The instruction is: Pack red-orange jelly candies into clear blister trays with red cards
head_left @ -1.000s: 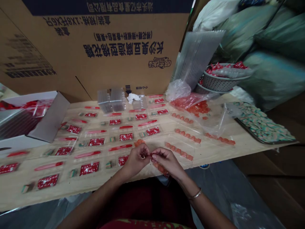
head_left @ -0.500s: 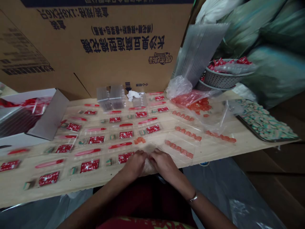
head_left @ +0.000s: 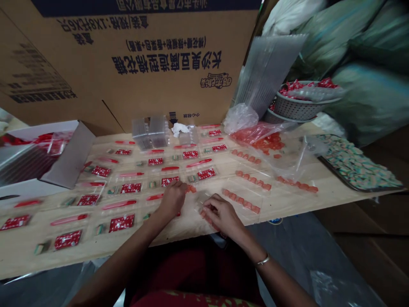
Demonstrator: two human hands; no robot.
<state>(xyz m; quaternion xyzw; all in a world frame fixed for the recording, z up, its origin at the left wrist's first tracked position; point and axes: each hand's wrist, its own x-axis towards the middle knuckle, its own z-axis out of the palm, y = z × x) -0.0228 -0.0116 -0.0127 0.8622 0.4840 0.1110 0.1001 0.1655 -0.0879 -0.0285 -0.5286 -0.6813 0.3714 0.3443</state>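
Note:
My left hand (head_left: 172, 198) reaches forward over the wooden table (head_left: 287, 200), its curled fingertips at a small heap of orange candies (head_left: 191, 188); what the fingers grip is hidden. My right hand (head_left: 219, 213) rests near the front edge with fingers bent on a clear plastic tray (head_left: 203, 198), and several orange candies show under the fingers. Just right of it lies a clear tray with a row of orange candies (head_left: 241, 201). Rows of clear trays holding red sachets (head_left: 121, 222) and red sticks (head_left: 116, 205) cover the table to the left.
A large cardboard box (head_left: 143, 64) stands along the back. A stack of clear trays (head_left: 150, 132), an open bag of orange candies (head_left: 268, 143), a basket of red packets (head_left: 300, 104), a dark tray of green candies (head_left: 358, 168) and a white carton (head_left: 35, 157) surround the rows.
Both hands were pinched together above the table edge, then dropped onto it. Now my left hand has moved forward to the orange candy heap while my right stays on the clear tray.

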